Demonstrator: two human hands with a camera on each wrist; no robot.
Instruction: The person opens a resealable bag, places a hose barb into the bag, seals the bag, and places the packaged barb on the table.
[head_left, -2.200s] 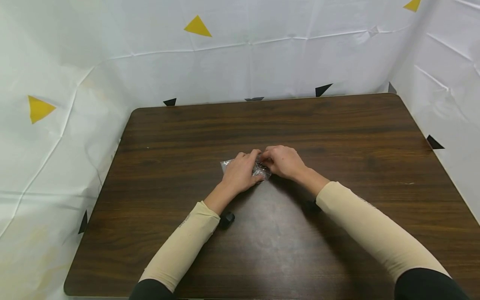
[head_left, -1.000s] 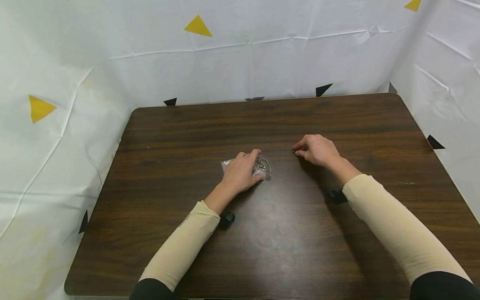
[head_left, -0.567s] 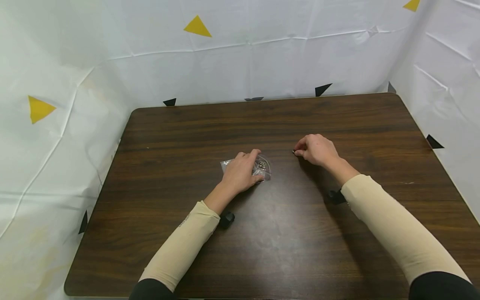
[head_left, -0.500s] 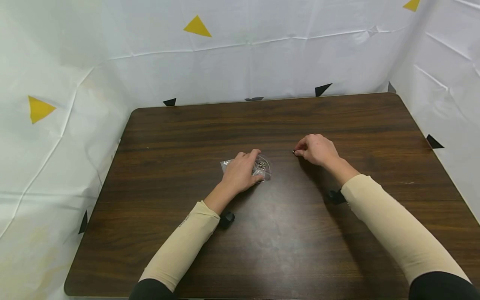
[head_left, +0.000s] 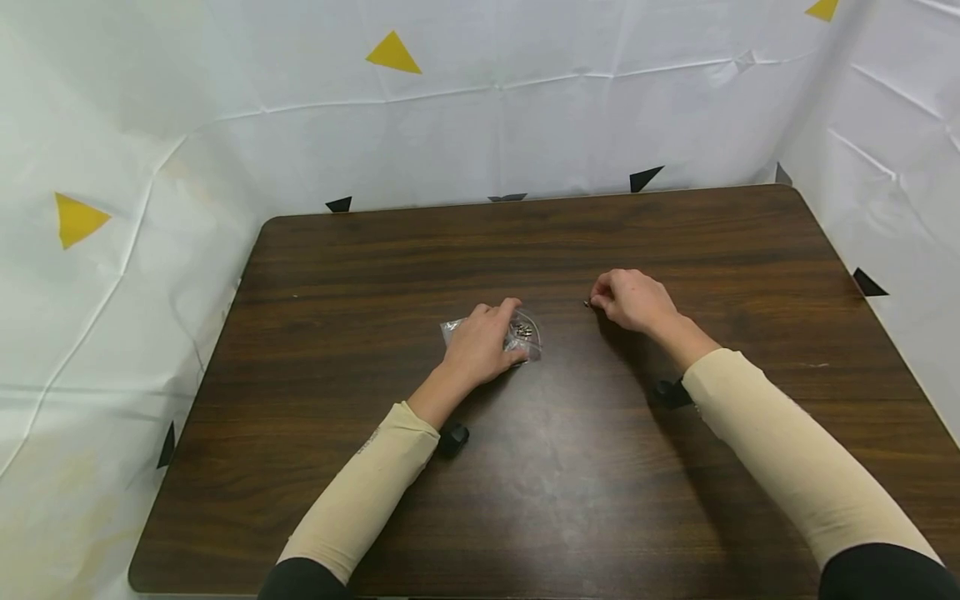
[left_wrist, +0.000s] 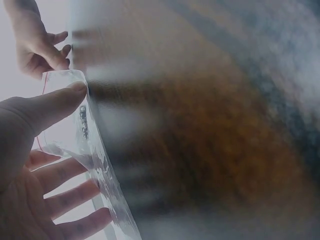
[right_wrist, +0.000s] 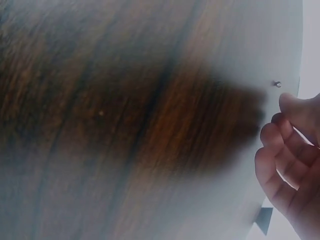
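My left hand grips a clear plastic zip bag at mid-table, its mouth spread between thumb and forefinger. Several small shiny metal pieces lie inside; in the left wrist view the thumb presses one side of the bag, with straighter fingers behind it. To the right, my right hand hovers low over the table. Just off its fingertips, one small metal piece sits on the wood. The right wrist view has that piece apart from the thumb tip, with the fingers loosely curled around nothing.
The dark wood-grain table has rounded corners and meets white sheeting at the back and sides. Black camera units hang under both wrists, close over the tabletop. Yellow and black triangles mark the sheeting.
My right hand has come out of the bag's mouth and moved right with a small metal piece. Since then its fingertips have let go and drawn slightly back from the piece. The left hand has stayed put.
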